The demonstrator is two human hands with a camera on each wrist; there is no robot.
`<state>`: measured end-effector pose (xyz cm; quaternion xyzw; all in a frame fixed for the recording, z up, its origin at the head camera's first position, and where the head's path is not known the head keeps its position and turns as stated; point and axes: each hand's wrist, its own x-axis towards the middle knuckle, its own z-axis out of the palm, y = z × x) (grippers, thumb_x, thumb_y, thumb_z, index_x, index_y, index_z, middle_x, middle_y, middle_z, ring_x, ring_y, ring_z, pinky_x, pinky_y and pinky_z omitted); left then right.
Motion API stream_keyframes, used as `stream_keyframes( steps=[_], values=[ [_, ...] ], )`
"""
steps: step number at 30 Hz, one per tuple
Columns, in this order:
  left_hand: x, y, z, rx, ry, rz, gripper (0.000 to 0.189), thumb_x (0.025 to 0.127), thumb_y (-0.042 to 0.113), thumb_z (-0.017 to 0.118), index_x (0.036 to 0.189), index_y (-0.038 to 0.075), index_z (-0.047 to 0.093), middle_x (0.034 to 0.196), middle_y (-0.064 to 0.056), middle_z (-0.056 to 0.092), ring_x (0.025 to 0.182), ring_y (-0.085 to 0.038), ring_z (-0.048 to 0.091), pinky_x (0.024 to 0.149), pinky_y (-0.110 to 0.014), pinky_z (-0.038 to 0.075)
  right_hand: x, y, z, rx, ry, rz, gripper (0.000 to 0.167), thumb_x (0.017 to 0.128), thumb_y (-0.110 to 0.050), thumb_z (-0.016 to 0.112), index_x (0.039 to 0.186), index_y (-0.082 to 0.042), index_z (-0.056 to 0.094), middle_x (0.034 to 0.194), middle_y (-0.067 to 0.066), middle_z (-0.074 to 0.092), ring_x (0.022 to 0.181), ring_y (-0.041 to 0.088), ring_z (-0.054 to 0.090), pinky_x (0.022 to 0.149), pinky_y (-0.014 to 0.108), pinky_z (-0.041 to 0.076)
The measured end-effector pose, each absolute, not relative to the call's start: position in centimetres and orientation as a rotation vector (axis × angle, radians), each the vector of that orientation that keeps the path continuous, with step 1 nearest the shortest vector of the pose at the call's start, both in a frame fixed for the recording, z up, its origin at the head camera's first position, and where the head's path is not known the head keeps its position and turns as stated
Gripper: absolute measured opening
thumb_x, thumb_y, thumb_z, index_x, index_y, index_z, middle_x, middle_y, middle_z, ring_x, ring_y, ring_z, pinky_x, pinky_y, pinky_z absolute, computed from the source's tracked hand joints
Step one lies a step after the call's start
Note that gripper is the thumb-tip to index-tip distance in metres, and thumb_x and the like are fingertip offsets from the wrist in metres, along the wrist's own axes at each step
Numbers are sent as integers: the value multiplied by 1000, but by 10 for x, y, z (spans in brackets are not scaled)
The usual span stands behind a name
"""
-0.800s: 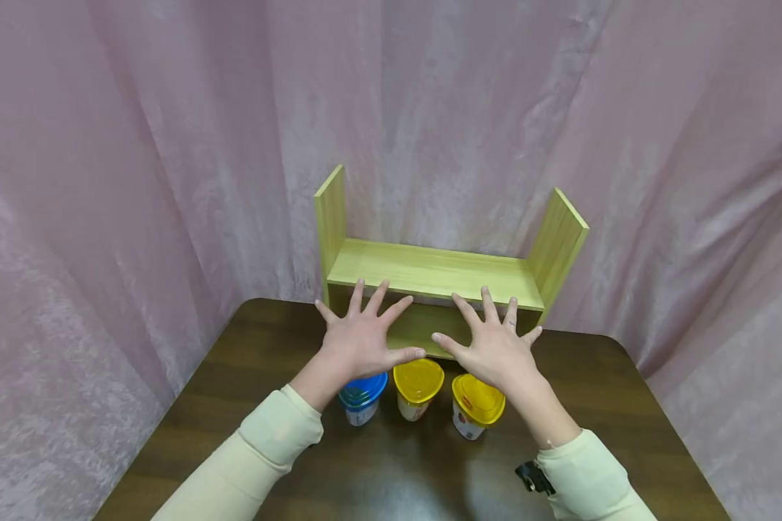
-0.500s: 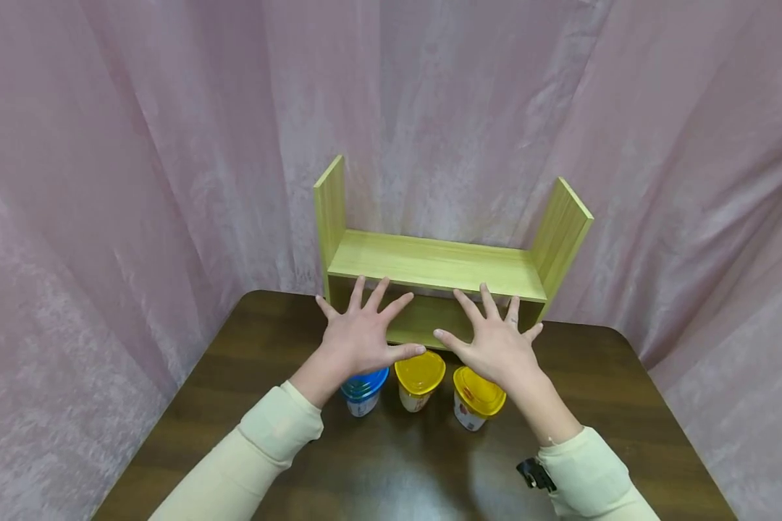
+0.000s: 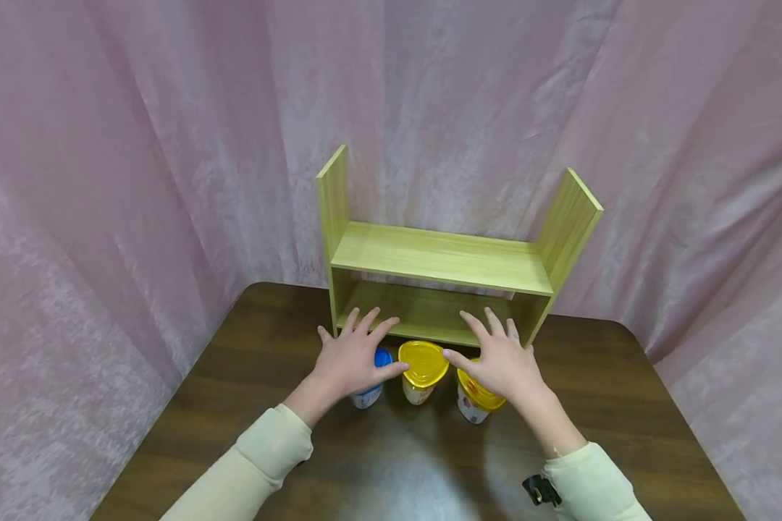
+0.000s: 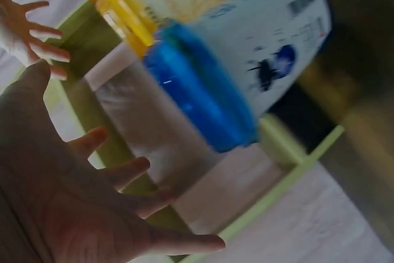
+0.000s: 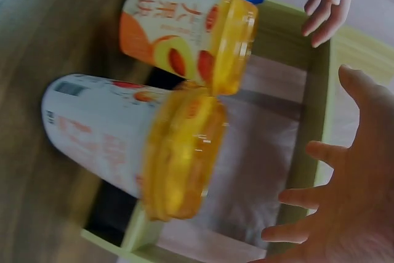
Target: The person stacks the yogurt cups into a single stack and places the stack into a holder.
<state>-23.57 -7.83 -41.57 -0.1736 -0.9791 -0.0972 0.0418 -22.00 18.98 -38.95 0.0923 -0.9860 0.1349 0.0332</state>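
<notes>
Three yogurt-style cups stand in a row on the table: a blue-lidded cup [image 3: 368, 398] on the left, a yellow-lidded cup [image 3: 423, 363] in the middle and another yellow-lidded cup [image 3: 473, 411] on the right. Over the blue lid, partly covering it in the head view, is my left hand [image 3: 348, 364], fingers spread and holding nothing. My right hand [image 3: 505, 367], likewise spread and with nothing in it, overlaps the right cup's lid. In the right wrist view the middle cup [image 5: 166, 38] shows printed fruit; its neighbour [image 5: 98, 130] carries a barcode.
Right behind the cups stands a light wooden two-tier shelf [image 3: 443, 257] with upright side panels. The dark brown table [image 3: 391, 470] has rounded far corners. Pink curtains [image 3: 456, 94] hang around it. A black device [image 3: 541, 490] sits at the right sleeve.
Both hands have come down from before the upper board toward the cups, their fingers a little less spread. Shelf and cups sit slightly higher in the head view.
</notes>
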Motion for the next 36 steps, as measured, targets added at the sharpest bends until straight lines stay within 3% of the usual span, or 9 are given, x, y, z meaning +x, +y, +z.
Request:
stream_keyframes(
  steps=[8, 18, 25, 36],
  values=[
    [-237, -91, -435, -518, -3010, -275, 87, 85, 82, 51, 157, 37, 34, 162, -6, 33, 148, -43, 26, 93, -86, 26, -215, 201, -411, 227, -3072, 468, 84, 91, -69, 58, 158, -25, 34, 163, 23, 22, 140, 64, 20, 92, 88, 22],
    [-236, -105, -454, -474, -3038, -306, 92, 80, 87, 49, 156, 36, 37, 161, -6, 35, 146, -42, 31, 91, -87, 26, -211, 209, -431, 226, -3098, 473, 92, 87, -82, 48, 158, -25, 34, 161, 23, 26, 138, 65, 24, 86, 88, 28],
    [-234, -112, -465, -440, -3063, -361, 94, 78, 83, 58, 156, 35, 36, 161, -7, 34, 142, -43, 37, 91, -86, 28, -211, 212, -446, 212, -3107, 499, 92, 87, -80, 51, 158, -26, 32, 162, 22, 25, 139, 64, 23, 84, 88, 30],
    [-236, -117, -476, -409, -3051, -475, 96, 77, 79, 64, 156, 35, 34, 158, -9, 36, 140, -41, 38, 89, -84, 35, -213, 216, -462, 210, -3044, 529, 93, 83, -73, 65, 155, -22, 37, 155, 27, 33, 133, 63, 34, 72, 73, 49]
  ],
)
